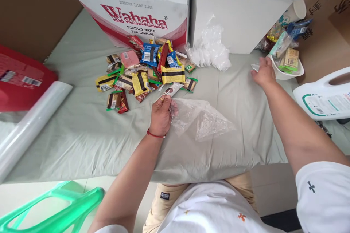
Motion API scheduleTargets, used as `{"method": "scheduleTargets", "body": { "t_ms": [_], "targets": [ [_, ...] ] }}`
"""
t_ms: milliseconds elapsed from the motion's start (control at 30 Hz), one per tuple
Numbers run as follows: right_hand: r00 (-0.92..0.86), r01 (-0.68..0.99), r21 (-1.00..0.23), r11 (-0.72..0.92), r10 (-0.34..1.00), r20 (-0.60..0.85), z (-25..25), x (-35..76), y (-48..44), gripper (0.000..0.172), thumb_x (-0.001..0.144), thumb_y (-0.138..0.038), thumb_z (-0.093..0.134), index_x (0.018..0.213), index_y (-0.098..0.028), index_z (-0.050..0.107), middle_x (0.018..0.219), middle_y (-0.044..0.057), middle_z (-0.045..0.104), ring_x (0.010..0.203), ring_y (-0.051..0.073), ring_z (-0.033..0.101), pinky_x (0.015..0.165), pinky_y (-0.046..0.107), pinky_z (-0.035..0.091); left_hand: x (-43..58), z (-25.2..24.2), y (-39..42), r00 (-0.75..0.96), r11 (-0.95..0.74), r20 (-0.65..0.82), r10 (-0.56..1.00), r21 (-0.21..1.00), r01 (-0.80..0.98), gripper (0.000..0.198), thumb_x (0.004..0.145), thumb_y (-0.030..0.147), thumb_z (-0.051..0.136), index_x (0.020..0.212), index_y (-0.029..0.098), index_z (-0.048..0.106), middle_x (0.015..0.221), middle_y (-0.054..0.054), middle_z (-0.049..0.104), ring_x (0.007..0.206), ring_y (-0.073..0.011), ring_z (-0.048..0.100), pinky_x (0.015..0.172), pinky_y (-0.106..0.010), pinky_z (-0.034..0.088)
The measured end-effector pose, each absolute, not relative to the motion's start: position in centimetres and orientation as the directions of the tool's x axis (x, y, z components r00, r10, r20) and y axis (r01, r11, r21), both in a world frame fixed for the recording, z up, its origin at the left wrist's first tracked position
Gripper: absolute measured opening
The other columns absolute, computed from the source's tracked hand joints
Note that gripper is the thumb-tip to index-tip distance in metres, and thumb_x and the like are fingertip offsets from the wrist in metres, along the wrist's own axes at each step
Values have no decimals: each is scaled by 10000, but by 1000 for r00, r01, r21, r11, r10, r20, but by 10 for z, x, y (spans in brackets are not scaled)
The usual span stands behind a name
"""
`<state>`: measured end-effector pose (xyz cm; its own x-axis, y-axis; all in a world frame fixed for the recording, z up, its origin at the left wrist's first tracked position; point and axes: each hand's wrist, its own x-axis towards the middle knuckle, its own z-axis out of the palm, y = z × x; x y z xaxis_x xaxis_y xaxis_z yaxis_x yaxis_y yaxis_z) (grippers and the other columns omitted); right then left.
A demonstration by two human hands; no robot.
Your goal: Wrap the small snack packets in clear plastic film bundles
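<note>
My left hand is closed, pinching the open edge of a clear plastic bag that lies on the grey-green cloth. Just beyond that hand lies a heap of wrapped snack bars, yellow, blue, red and brown. My right hand reaches out to the right, next to a white bowl piled with packaged snacks. Its fingers curl down on a small silvery wrapper at the bowl's near rim; I cannot see whether they grip it.
A Wahaha water carton and a white box stand at the back, with crumpled clear bags between them. A plastic film roll and red pack lie left, a white jug right, a green stool below.
</note>
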<state>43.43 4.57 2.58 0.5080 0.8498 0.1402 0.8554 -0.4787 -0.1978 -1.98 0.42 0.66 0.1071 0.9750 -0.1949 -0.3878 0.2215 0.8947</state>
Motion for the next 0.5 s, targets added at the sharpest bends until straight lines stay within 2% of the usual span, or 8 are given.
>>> {"method": "scheduleTargets", "body": {
  "t_ms": [33,67,100,200,300,400,500],
  "targets": [
    [579,811,-174,-558,807,115,25,438,50,764,902,-231,706,1549,20,387,1495,367,473,1300,282,595,993,393,404,-20,6,4,111,220,-192,975,896,-385,443,776,529,820,673,191,553,624,40,591,436,-76,501,398,-216,377],
    [632,772,-164,-613,769,99,25,442,52,785,907,-214,701,1557,52,348,1406,373,554,1266,278,612,956,395,401,-19,6,4,114,223,-193,974,896,-385,444,771,531,823,674,191,554,623,40,590,438,-78,503,403,-217,380],
    [671,739,-168,-653,734,98,24,444,52,725,914,-185,686,1529,62,392,1331,361,614,1223,272,631,925,399,394,-20,7,4,117,229,-199,973,895,-384,443,767,530,825,675,191,555,621,40,589,439,-78,502,408,-219,383],
    [710,703,-205,-681,690,140,21,446,52,375,937,-127,623,1286,3,664,1239,313,686,1115,253,648,882,407,376,-20,7,3,133,254,-219,967,893,-371,434,782,522,813,672,193,552,625,37,589,443,-79,502,411,-220,368],
    [684,728,-284,-624,692,232,23,439,66,309,986,-172,578,1237,-58,717,1154,224,731,1004,212,632,876,374,397,-20,6,3,146,264,-226,963,899,-350,414,812,503,786,666,195,550,622,33,584,449,-79,498,408,-218,337],
    [632,770,-412,-487,672,387,36,420,97,318,994,-217,607,1247,-59,716,1216,202,687,987,166,593,921,318,422,-19,6,3,144,261,-224,964,901,-346,391,816,486,781,674,196,559,626,33,583,459,-78,496,421,-217,352],
    [536,834,-403,-376,725,433,58,394,134,340,1007,-218,591,1266,-23,694,1272,204,651,1010,129,576,952,276,414,-19,5,4,149,257,-218,964,903,-343,374,816,475,780,686,198,565,631,36,580,469,-81,493,431,-219,370]
  ]
}}
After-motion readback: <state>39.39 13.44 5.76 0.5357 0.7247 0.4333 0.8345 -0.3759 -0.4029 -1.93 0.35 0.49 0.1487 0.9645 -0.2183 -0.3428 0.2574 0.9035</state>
